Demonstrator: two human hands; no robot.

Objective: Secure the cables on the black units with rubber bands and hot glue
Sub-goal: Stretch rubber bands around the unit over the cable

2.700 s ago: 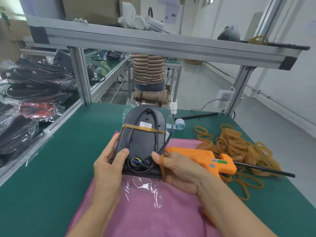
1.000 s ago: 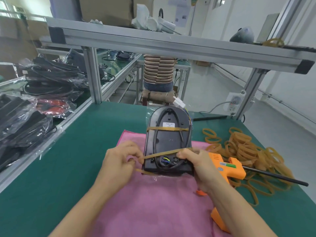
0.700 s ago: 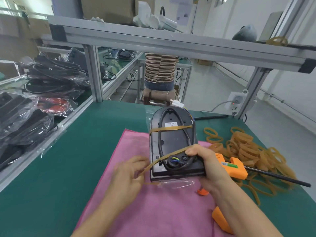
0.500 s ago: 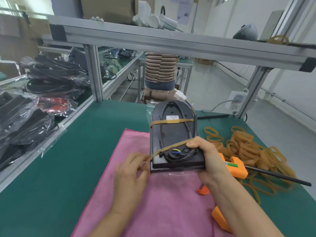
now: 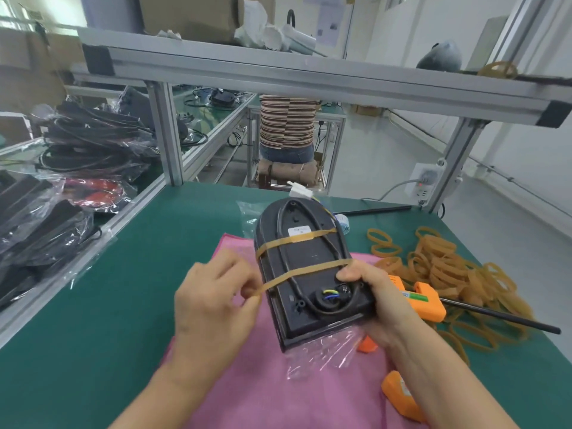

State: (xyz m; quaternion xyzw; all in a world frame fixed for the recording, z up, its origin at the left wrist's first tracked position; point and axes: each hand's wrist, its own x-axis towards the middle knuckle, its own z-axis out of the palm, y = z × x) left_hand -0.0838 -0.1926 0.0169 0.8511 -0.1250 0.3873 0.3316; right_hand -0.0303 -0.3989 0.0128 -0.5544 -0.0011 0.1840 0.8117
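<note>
A black unit (image 5: 309, 258) with a rounded far end is held tilted above a pink cloth (image 5: 278, 382). A black cable loops along its back, ending in a white connector (image 5: 299, 192). One rubber band (image 5: 297, 239) wraps the upper part. A second rubber band (image 5: 305, 271) crosses the middle, stretched off the unit's left side. My left hand (image 5: 213, 301) pinches that stretched end. My right hand (image 5: 376, 301) grips the unit's lower right edge, thumb on the band. An orange hot glue gun (image 5: 424, 300) lies behind my right hand.
A heap of loose rubber bands (image 5: 458, 274) covers the green table (image 5: 93, 305) at the right, with a black cord (image 5: 501, 317) across it. Bagged black units (image 5: 40, 230) are piled at the left. An aluminium frame post (image 5: 168, 134) and shelf stand ahead; a seated person is beyond.
The second band has gone from the unit's bottom end up to its middle. My left hand keeps pulling it out to the left while my right hand holds the unit's right edge.
</note>
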